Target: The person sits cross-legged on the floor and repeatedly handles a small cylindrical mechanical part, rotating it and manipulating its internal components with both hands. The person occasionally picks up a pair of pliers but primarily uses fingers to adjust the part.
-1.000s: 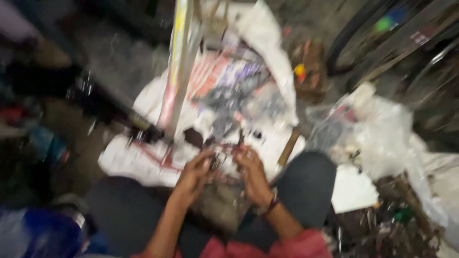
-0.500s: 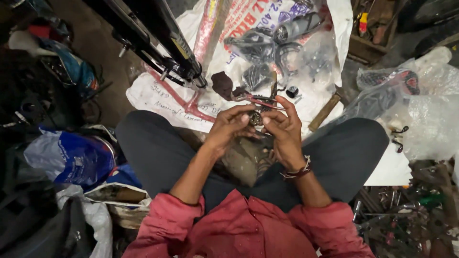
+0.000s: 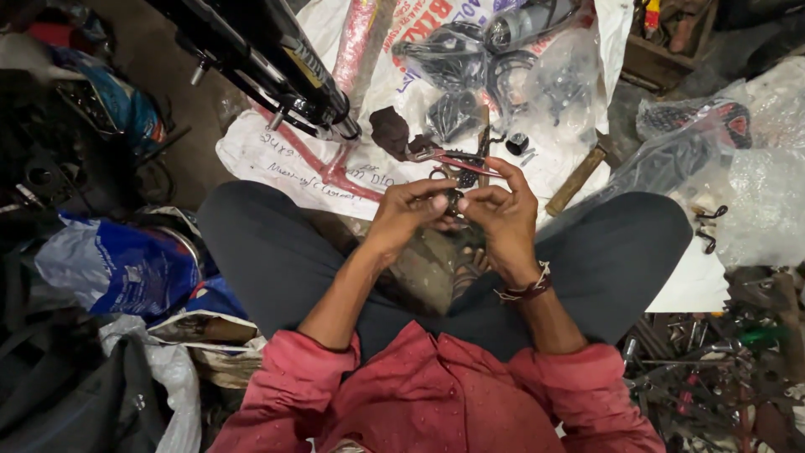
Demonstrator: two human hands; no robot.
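Observation:
I sit cross-legged on the floor in dark trousers and a red shirt. My left hand (image 3: 408, 212) and my right hand (image 3: 501, 211) meet over my lap, both pinching a small dark metal part (image 3: 454, 200) between the fingertips. Just beyond my fingers lie pliers with red handles (image 3: 457, 159) on a white printed sack (image 3: 335, 172). A dark cord band circles my right wrist.
A black bicycle fork (image 3: 277, 63) slants across the upper left. Clear plastic bags of dark parts (image 3: 503, 75) lie on the sack, with a wooden-handled hammer (image 3: 583, 172) to the right. A blue bag (image 3: 117, 264) sits at the left; scrap metal (image 3: 713, 369) at the lower right.
The view has tilted down and steadied from a blurred sweep. My hands stay together on the small part, now slightly lower in view, with the fingers shifted around it.

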